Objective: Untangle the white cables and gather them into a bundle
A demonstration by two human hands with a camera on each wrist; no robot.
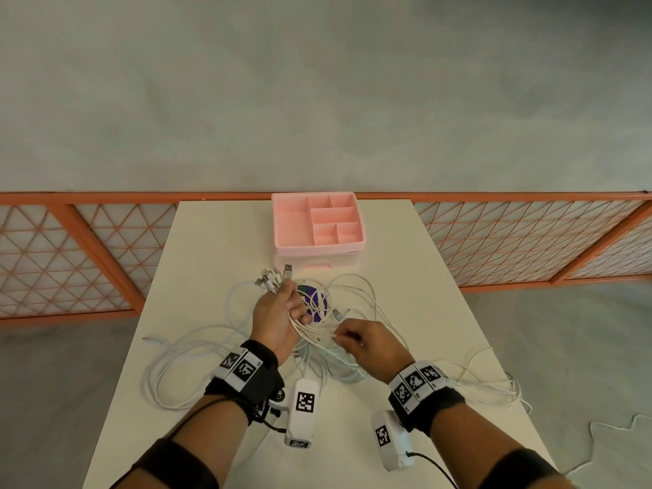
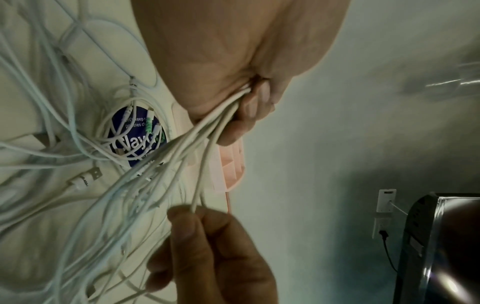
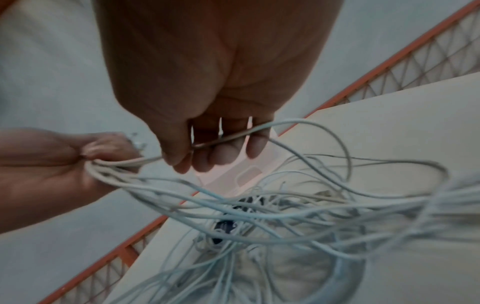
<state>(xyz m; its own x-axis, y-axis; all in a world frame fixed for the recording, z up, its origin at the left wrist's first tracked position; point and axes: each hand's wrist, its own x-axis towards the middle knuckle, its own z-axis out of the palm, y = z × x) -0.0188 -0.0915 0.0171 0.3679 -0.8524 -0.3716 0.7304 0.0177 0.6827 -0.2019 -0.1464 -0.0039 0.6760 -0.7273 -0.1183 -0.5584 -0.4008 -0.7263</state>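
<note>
A cluster of white cables [image 1: 319,333] is gripped in the closed left hand [image 1: 278,317] above the white table [image 1: 197,248], with their plug ends fanning out past the fist toward the pink organizer tray [image 1: 315,220]. A single strand is pinched between thumb and fingers of the right hand [image 1: 370,342], just beside the left. The remaining loops are left spread on the table, partly over a round blue sticker [image 2: 137,133].
</note>
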